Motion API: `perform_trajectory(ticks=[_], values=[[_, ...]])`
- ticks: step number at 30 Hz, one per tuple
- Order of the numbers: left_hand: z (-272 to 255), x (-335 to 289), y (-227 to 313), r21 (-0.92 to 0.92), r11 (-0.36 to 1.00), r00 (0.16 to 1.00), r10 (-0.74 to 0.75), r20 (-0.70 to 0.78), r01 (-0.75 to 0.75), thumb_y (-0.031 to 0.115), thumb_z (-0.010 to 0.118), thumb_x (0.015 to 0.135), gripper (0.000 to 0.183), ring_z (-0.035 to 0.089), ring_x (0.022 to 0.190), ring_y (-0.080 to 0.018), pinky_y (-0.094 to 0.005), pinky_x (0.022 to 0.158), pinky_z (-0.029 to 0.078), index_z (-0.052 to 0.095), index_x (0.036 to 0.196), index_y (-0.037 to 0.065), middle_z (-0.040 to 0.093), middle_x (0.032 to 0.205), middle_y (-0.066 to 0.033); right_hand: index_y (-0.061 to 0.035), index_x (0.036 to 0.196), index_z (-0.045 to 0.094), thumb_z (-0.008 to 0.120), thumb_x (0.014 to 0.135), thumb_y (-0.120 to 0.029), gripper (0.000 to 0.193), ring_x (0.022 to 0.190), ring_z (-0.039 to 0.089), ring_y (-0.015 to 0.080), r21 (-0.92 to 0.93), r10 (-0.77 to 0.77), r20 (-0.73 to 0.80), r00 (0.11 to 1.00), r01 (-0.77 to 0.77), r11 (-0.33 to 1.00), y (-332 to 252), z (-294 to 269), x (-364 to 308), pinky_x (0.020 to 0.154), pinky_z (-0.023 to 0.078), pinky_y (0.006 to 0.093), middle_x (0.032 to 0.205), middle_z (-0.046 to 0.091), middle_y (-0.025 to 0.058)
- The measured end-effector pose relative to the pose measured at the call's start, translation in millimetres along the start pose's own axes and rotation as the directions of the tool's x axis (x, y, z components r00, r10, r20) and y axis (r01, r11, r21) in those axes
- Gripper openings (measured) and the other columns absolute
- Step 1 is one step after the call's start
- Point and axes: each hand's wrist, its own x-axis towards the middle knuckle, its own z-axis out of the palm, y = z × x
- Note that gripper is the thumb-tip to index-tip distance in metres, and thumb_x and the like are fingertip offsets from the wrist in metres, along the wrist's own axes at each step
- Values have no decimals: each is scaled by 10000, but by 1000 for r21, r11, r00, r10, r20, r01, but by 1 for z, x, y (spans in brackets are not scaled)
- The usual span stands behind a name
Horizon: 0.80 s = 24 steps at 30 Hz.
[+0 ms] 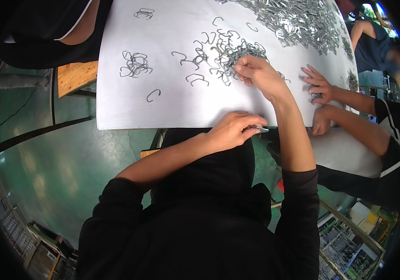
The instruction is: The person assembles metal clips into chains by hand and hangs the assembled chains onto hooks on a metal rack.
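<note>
At the near edge of a white table [172, 116], my left hand [235, 128] is closed on a small shiny metal piece [262, 129] that sticks out past the fingertips. My right hand [258, 77] reaches over a loose pile of C-shaped wire hooks [225, 51], its fingers curled together at the pile's near side. Whatever the right fingers pinch is hidden. A few single hooks [197, 79] lie left of this pile.
A large heap of flat silvery metal pieces [298, 23] covers the far right. Smaller hook groups [136, 64] lie at the left. A co-worker's hands [319, 86] work over metal pieces at the right edge. Another person [74, 23] sits at the far left.
</note>
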Motion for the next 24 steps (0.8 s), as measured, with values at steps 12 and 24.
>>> perform_trajectory(ticks=[12, 24], values=[[3, -2, 13, -47, 964, 964, -264, -24, 263, 1, 616, 831, 166, 648, 794, -104, -228, 708, 518, 648, 994, 0, 688, 897, -73, 44, 1019, 458, 602, 834, 19, 236, 711, 624, 149, 340, -44, -501, 864, 244, 908, 35, 6, -133, 593, 519, 248, 836, 601, 110], [10, -6, 26, 66, 990, 988, -116, -102, 123, 16, 639, 809, 174, 644, 803, -145, -253, 682, 506, 660, 982, 18, 670, 903, -84, 4, 965, 460, 587, 834, 58, 191, 749, 625, 152, 341, -57, -672, 739, 377, 861, 69, 47, -159, 678, 540, 270, 867, 589, 105]])
